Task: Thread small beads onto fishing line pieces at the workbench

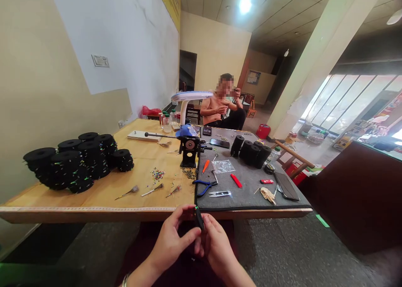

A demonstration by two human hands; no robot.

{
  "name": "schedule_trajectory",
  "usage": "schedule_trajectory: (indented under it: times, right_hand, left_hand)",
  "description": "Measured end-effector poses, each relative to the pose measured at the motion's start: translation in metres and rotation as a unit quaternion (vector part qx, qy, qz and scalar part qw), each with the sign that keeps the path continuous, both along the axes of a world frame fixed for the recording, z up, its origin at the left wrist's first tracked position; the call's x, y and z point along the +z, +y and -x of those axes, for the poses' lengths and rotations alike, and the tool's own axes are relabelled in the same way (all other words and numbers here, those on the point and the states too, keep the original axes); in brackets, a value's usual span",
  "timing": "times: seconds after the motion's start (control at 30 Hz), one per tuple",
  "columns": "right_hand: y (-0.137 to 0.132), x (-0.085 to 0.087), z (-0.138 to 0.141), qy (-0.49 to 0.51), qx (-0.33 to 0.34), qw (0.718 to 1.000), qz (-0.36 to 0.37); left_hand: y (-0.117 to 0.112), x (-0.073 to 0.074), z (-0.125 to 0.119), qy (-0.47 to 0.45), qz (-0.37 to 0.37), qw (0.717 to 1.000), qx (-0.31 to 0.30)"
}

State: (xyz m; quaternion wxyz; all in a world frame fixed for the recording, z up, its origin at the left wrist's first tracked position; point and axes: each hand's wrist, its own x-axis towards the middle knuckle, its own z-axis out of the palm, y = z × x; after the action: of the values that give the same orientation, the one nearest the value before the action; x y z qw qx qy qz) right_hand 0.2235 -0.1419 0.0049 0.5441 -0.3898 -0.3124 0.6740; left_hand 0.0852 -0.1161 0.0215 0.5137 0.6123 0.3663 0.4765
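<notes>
My left hand (174,239) and my right hand (215,245) meet just below the table's front edge. Both pinch a small dark stick-like piece (199,218) with a green tip, which stands upright between their fingers. On the table beyond them are a black hand-crank winder (189,150) on its stand, blue-handled pliers (202,186), thread snips (220,193) and a grey mat (251,184).
Stacks of black foam spools (78,161) fill the table's left side; more black rolls (251,151) lie at the right. Small finished tufted pieces (152,190), beads, a red lighter (236,180), phones and a desk lamp (191,96) are around. A person sits behind the table (224,107).
</notes>
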Motion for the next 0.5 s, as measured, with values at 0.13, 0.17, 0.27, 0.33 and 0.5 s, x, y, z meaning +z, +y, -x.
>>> schedule_trajectory:
  times: [0.13, 0.17, 0.27, 0.33, 0.5]
  right_hand:
    - [-0.008, -0.006, -0.002, -0.186, 0.018, 0.978, -0.093]
    - [-0.011, -0.001, -0.005, -0.241, 0.018, 0.963, -0.122]
    - [-0.015, 0.022, -0.015, -0.395, 0.016, 0.893, -0.214]
    - [-0.012, 0.04, -0.022, -0.466, 0.018, 0.842, -0.271]
    - [0.012, 0.057, -0.037, -0.497, 0.017, 0.812, -0.305]
  left_hand:
    - [0.016, 0.002, 0.008, 0.001, 0.027, 1.0, 0.005]
    - [0.019, 0.004, 0.011, 0.012, 0.03, 0.999, -0.009]
    - [0.023, 0.007, 0.017, 0.048, 0.037, 0.996, -0.067]
    - [0.023, 0.008, 0.019, 0.061, 0.04, 0.991, -0.108]
    - [0.019, 0.012, 0.019, 0.035, 0.069, 0.975, -0.208]
